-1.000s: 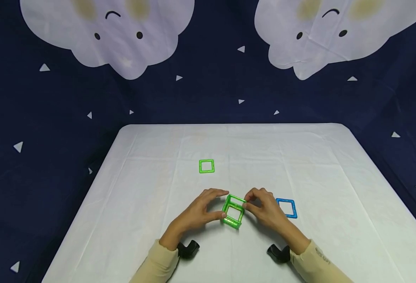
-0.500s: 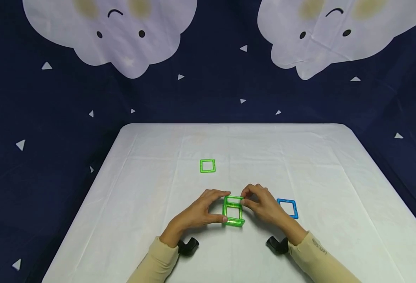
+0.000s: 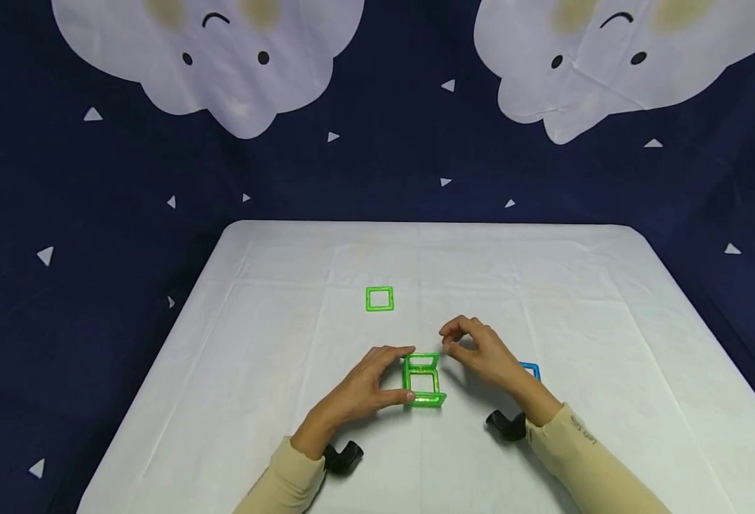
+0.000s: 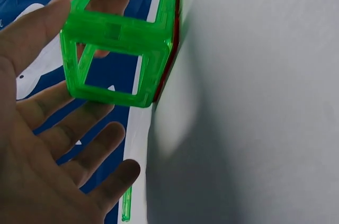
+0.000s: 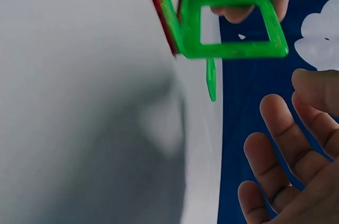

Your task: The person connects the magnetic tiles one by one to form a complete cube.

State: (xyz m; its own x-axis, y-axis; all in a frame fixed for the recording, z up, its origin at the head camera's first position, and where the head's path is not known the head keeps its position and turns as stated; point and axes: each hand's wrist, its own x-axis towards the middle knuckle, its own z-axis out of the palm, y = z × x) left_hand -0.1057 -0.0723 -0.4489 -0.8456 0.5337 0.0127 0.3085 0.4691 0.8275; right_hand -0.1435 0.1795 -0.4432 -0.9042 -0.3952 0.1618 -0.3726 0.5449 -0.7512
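A box-like frame of green magnetic tiles [image 3: 425, 400] stands on the white table, open on the side facing my right hand. Its base edge shows a red tile [image 4: 168, 65] in the left wrist view. My left hand [image 3: 370, 382] holds the frame from the left, thumb at the near corner and index finger at the far corner. Apart from it, to the right, my right hand [image 3: 485, 352] hovers with fingers loosely bent and nothing between them. In the right wrist view the green frame [image 5: 233, 49] sits beyond the fingertips [image 5: 275, 108].
A single green square tile [image 3: 368, 298] lies flat farther back on the table [image 3: 275, 321]. To the right, a blue square tile [image 3: 531, 366] is partly hidden behind my right forearm. Black wrist cameras [image 3: 344, 458] hang under both wrists. A dark blue cloud-patterned cloth [image 3: 377, 178] stands behind.
My right hand has let go of the green frame and moved up and away to the right, covering part of the blue tile. The frame has turned slightly while my left hand kept hold.
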